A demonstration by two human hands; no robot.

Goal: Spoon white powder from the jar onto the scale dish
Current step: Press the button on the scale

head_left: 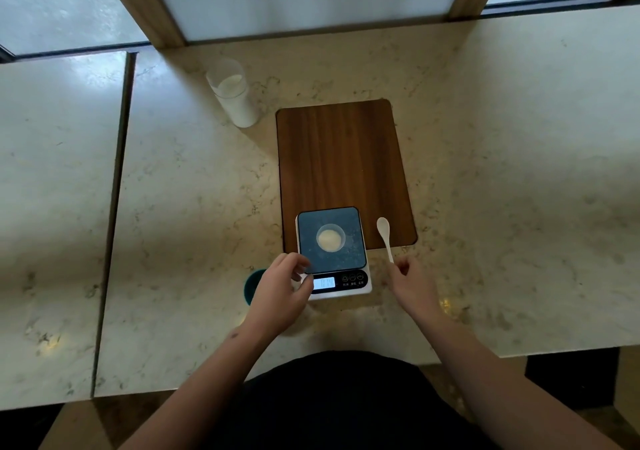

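A clear jar (233, 94) of white powder stands open at the back left of the counter. A white scale (360, 287) with a dark platform (349, 259) sits at the near end of a wooden board (343, 151). On the platform rests a small clear dish (330, 238) holding pale powder. My right hand (412, 285) pinches the handle end of a white spoon (385, 235), whose bowl points away and looks empty. My left hand (282, 293) hovers at the scale's front left corner, fingers curled and apart, holding nothing.
A teal round lid (252, 286) lies on the marble counter (194, 207) just left of my left hand, partly hidden by it. A seam in the counter (114, 186) runs down the left side. Frosted window panels line the back.
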